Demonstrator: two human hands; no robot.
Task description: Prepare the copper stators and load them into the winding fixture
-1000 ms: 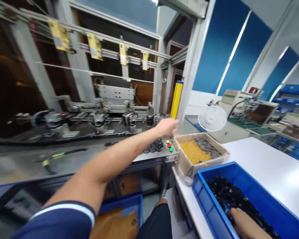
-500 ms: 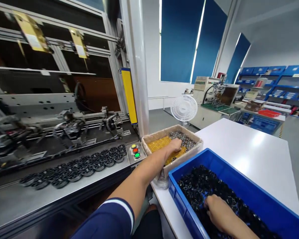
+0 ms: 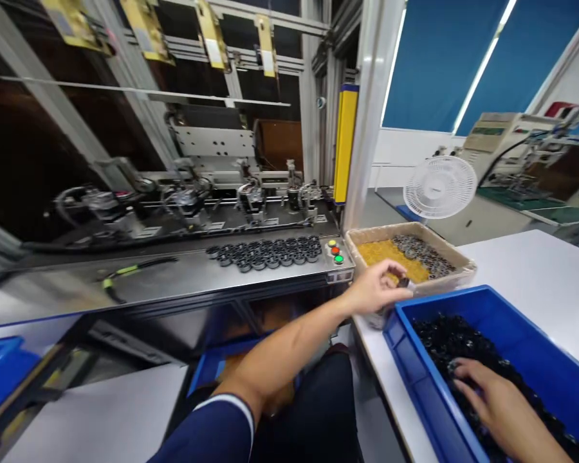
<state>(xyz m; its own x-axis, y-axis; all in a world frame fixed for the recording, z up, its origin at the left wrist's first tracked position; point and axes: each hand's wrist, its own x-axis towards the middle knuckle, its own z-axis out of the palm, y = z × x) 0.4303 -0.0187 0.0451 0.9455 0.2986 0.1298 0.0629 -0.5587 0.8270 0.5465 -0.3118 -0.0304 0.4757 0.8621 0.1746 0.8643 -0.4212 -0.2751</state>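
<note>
Pinching dark ring (image 3: 404, 282), left hand (image 3: 377, 290); orientation indiscernible.

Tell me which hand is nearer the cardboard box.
Left. The left hand, pinching a small dark part, is beside the cardboard box; the right hand rests in the blue bin, farther off.

Fan: white fan (image 3: 439, 186), upright beyond the table.
Buttons: yellow, red and green buttons (image 3: 336, 251) on the bench corner.
Bench: steel bench (image 3: 174, 280) bearing rows of black round parts (image 3: 265, 252).
Post: yellow strip (image 3: 345, 145), upright.
</note>
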